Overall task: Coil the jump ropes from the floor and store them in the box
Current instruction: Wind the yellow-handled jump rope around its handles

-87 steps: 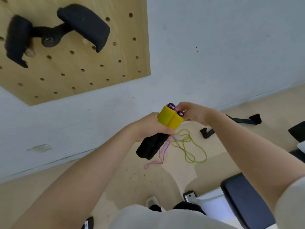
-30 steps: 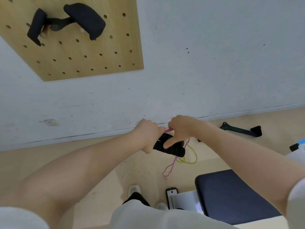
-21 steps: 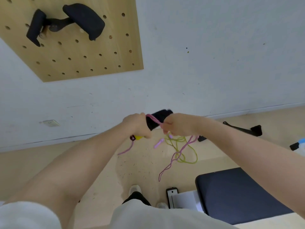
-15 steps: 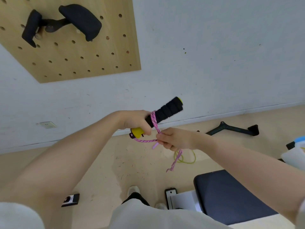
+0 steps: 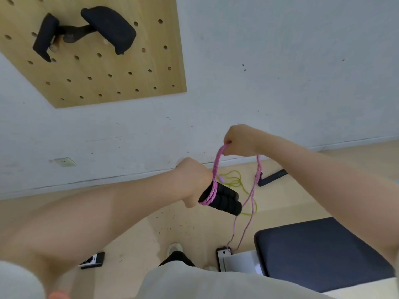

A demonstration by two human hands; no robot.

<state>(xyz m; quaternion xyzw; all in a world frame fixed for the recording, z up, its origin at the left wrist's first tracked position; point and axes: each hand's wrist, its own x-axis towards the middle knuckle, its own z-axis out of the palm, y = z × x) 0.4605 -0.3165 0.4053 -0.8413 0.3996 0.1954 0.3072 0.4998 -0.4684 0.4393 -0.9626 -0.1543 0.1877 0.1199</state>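
Fingers of the left hand (image 5: 192, 182) curl round the paired black foam handles (image 5: 223, 200) at frame centre, braided pink jump rope (image 5: 216, 169) wound around them; the right hand (image 5: 238, 140), higher and to the right, pinches a raised loop of it, slack hanging toward the beige floor (image 5: 133, 238), where a thin yellow-green rope (image 5: 237, 180) lies behind

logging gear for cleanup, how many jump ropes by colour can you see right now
pink rope, wrapped round the black handles in the left hand, pinched by the right hand: 1
yellow-green rope, on the floor: 1
total: 2
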